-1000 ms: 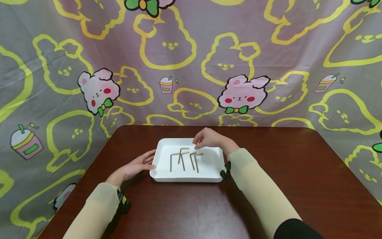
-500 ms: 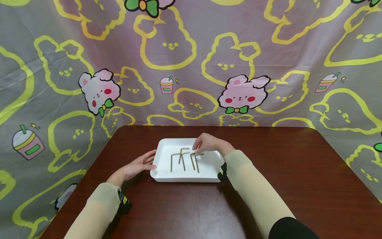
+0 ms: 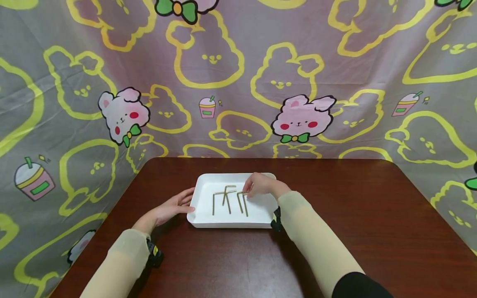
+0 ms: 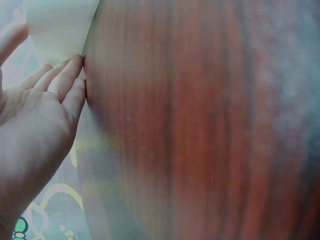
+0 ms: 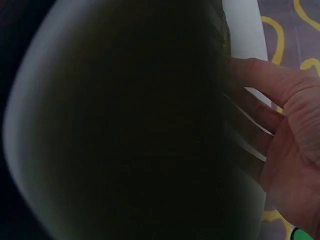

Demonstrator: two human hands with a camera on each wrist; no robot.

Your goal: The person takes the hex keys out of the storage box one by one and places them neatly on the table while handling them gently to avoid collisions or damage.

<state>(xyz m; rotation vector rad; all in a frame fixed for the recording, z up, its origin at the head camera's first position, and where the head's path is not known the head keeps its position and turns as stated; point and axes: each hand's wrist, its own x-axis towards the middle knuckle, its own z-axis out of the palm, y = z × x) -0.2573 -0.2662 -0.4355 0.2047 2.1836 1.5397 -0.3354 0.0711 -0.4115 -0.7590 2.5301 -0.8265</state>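
Note:
Several brass-coloured L-shaped hex keys lie in a shallow white tray (image 3: 257, 217), long arms toward the person. The rightmost hex key (image 3: 245, 206) has its short arm partly covered by my right hand (image 3: 261, 185), whose thumb and fingers close on it. Beside it on the left lies another hex key (image 3: 239, 203); two more overlap, and a lone hex key (image 3: 213, 205) is furthest left. My left hand (image 3: 169, 209) rests against the tray's left side, fingers loosely straight, thumb at the rim. In the right wrist view, dark blur hides my right fingertips (image 5: 237, 70).
A reddish-brown table (image 3: 354, 215) bears the tray near its far edge. Behind and at both sides hangs a grey cloth (image 3: 231, 41) with cartoon rabbits and yellow outlines. Each wrist carries a small black camera (image 3: 154, 252).
My right hand has come down and slightly toward me, from above the tray onto the rightmost hex key's short arm. The left hand and the hex keys stay put.

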